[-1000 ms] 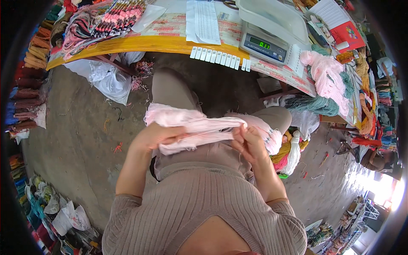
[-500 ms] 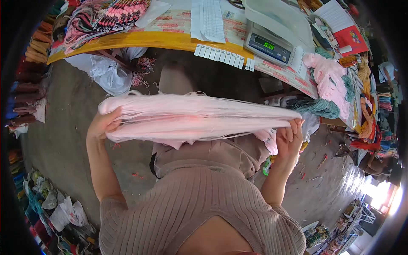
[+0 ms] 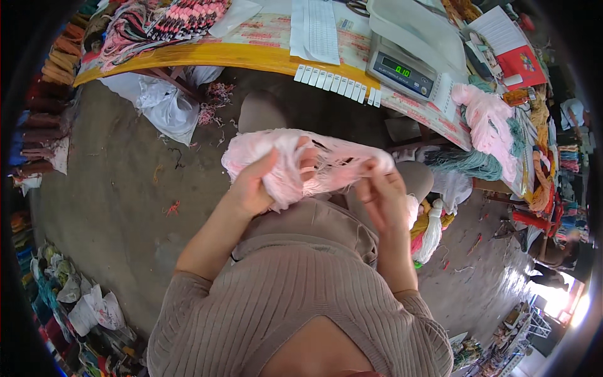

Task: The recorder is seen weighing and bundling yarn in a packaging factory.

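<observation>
A pale pink skein of yarn hangs slack between my hands, just above my lap. My left hand is inside its left end, with the strands looped and bunched around the fingers. At the other end, my right hand pinches the yarn between thumb and fingertips. More pink yarn lies across my thighs beneath, and I cannot tell where it parts from the held skein. Beside my right thigh hang a white skein and some yellow yarn.
Ahead stands a table with a yellow edge. On it are a digital scale with a clear tray, paper sheets, multicoloured yarn and a pink yarn heap. White bags lie under it. Yarn piles line both sides.
My hands have come closer together, and the skein, stretched taut before, is now slack and bunched. My left hand moved right and my right hand moved left.
</observation>
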Motion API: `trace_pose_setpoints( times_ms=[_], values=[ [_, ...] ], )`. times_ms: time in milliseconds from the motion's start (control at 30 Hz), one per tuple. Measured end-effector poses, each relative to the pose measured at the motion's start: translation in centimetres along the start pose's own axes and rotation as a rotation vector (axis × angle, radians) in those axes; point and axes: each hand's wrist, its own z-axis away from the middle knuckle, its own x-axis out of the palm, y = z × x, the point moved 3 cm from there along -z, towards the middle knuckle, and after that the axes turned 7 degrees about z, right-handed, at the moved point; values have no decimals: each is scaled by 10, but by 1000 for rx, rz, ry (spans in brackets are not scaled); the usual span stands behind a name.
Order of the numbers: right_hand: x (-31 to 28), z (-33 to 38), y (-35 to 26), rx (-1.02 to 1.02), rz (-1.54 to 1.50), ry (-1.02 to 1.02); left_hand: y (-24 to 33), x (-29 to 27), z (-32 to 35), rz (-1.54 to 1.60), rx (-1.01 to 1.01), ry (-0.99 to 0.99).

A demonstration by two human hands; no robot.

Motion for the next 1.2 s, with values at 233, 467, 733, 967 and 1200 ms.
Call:
trace_pose_setpoints(
  times_ms=[233, 467, 733, 967, 1200],
  values=[
    [37, 12, 43, 103, 397, -229, -35, 36, -19, -922, 139, -9],
    [13, 4, 53, 344, 242, -143, -21, 38, -27, -1836, -443, -1],
    [-10, 3, 34, 491, -619, -363, -3, 11, -28, -1185, -31, -161],
    [5, 27, 7, 574, 84, -276, -66, -10, -32, -638, -478, 58],
    [-14, 37, -2, 54, 458, 26, -71, 40, -67, -688, -25, -250]
  ],
)
